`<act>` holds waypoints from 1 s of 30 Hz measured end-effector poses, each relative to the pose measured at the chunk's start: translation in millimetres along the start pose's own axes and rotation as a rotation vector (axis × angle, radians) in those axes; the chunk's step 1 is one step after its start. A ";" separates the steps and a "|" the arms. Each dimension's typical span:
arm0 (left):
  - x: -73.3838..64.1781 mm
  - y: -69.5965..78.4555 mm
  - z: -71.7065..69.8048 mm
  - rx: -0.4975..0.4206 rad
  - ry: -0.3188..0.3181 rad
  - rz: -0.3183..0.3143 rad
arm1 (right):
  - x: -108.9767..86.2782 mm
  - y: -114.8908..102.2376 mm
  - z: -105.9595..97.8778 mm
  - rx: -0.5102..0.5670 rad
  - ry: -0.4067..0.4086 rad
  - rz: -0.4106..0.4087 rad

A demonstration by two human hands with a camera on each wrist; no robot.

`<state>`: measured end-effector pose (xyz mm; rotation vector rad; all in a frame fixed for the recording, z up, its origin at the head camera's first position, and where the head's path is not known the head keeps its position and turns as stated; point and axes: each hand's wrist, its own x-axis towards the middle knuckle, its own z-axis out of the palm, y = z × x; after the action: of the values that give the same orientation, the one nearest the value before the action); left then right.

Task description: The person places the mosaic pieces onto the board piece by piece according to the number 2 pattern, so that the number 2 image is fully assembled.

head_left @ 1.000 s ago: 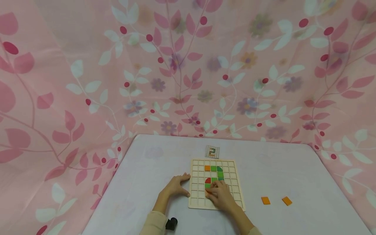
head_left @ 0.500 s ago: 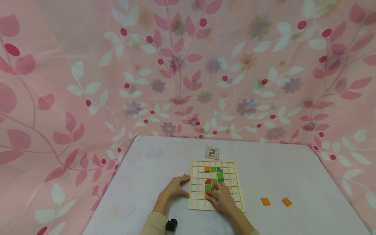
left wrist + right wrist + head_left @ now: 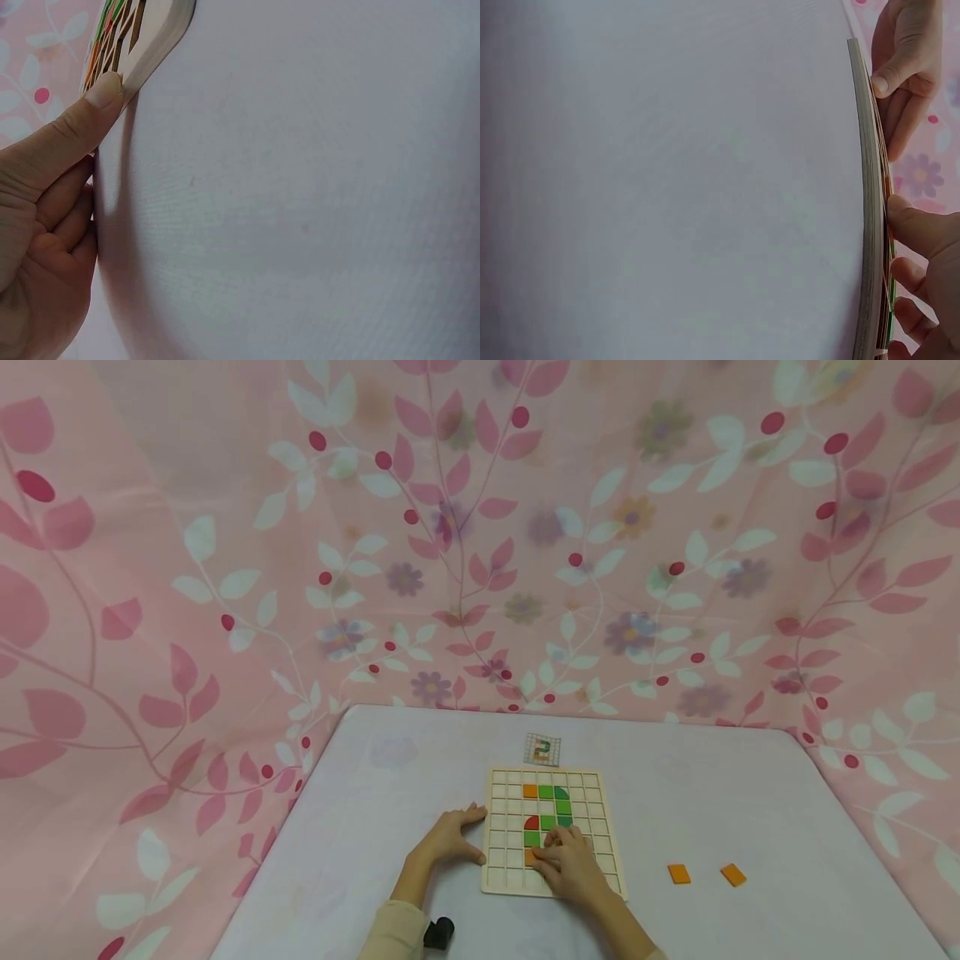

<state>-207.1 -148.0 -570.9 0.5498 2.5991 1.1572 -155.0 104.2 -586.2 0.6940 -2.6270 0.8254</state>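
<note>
A light wooden grid board (image 3: pixel 504 878) lies flat on the table, with green, red and orange tiles in some of its cells. My left hand (image 3: pixel 447 837) rests against the board's left edge, thumb and index finger spread apart along it; the left wrist view shows the thumb (image 3: pixel 105 91) on the rim. Low in the pattern, an orange square tile (image 3: pixel 529 858) sits in a cell below a green square tile (image 3: pixel 532 839). My right hand (image 3: pixel 573 867) pinches at this orange tile's right side with thumb and index finger. That hand hides the cells beneath it.
Two loose orange tiles, a nearer-left one (image 3: pixel 678 873) and one farther right (image 3: pixel 733 875), lie right of the board. A small pattern card (image 3: pixel 542 749) lies behind it. A black object (image 3: pixel 439 933) is beside the left forearm. Floral cloth (image 3: pixel 480 568) hangs behind the table.
The orange tile under my right fingertips, mostly covered before, now shows flat in its cell. My right fingers have shifted slightly right. My left hand has stayed at the board's edge.
</note>
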 end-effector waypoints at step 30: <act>1.8 0.5 0.4 0.011 -0.003 -0.005 | -35.4 53.0 -61.8 0.075 0.202 0.233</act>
<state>-208.5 -146.7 -570.9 0.5466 2.6046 1.1398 -144.9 191.7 -576.1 0.3053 -2.5331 1.0062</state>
